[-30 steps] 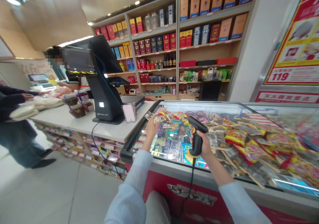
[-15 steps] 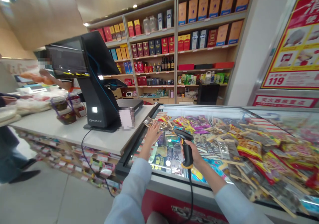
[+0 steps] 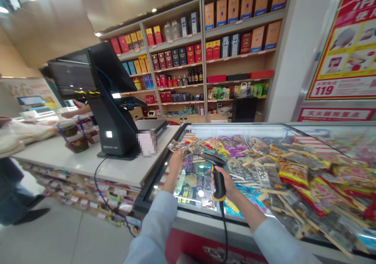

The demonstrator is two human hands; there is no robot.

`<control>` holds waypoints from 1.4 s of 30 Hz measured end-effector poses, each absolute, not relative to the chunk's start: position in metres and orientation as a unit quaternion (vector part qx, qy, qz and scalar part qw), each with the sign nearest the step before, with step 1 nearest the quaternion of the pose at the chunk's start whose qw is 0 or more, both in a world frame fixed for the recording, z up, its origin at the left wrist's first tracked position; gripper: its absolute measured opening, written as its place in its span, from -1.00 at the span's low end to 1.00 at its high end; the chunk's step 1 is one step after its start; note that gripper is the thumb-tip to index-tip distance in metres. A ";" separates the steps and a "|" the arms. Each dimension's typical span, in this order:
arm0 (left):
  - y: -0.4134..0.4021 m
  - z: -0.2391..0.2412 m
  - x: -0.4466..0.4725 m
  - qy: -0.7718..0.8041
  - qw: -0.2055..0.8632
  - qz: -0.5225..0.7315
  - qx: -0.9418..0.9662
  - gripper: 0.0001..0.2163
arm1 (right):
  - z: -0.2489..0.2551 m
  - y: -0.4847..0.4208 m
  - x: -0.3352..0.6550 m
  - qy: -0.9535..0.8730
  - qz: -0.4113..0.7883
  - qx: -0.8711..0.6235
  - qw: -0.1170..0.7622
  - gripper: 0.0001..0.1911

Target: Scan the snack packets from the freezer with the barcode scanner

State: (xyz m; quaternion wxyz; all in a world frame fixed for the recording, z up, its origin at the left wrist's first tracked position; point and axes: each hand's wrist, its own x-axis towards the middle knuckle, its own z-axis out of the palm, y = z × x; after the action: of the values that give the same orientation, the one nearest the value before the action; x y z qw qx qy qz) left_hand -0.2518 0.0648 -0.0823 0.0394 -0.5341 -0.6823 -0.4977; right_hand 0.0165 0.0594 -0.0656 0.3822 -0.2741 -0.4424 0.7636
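Observation:
My right hand (image 3: 225, 179) is wrapped round the grip of a black and yellow barcode scanner (image 3: 216, 173), its cable hanging down over the freezer's front. The scanner's head points left toward a small clear snack packet (image 3: 177, 145) that my left hand (image 3: 175, 161) holds up by its lower edge, just above the glass lid of the chest freezer (image 3: 202, 217). Under the glass lie several colourful packets. Both hands are over the freezer's left end.
A white counter (image 3: 88, 162) to the left carries a black register screen on a stand (image 3: 110, 99), jars and bagged goods. Another person stands at the far left, one more behind the screen. Shelves of boxes and bottles fill the back wall. A red poster (image 3: 343, 52) hangs on the right.
My left hand has lifted the small packet off the glass and holds it up. The scanner in my right hand has shifted left toward it. The view has drifted slightly.

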 end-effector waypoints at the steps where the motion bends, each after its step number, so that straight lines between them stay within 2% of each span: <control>1: 0.064 -0.083 -0.253 -0.679 0.026 -0.522 -0.515 -0.71 | -0.065 0.059 0.017 -0.442 0.764 -0.275 0.381 -0.60; 8: 0.056 -0.083 -0.259 -0.647 -0.023 -0.614 -0.451 -0.51 | -0.057 0.054 0.017 -0.457 0.756 -0.259 0.391 -0.60; 19: 0.054 -0.076 -0.254 -0.610 -0.087 -0.667 -0.418 -0.56 | -0.056 0.052 0.016 -0.463 0.756 -0.222 0.406 -0.64; 42: 0.053 -0.069 -0.252 -0.629 -0.090 -0.665 -0.393 -0.59 | -0.059 0.054 0.016 -0.479 0.752 -0.231 0.391 -0.61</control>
State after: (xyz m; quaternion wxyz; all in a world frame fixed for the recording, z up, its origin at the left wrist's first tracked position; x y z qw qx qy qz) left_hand -0.2515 0.0528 -0.0694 -0.0902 -0.3932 -0.6290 -0.6646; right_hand 0.0158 0.0539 -0.0589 0.3910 -0.2305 -0.4786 0.7516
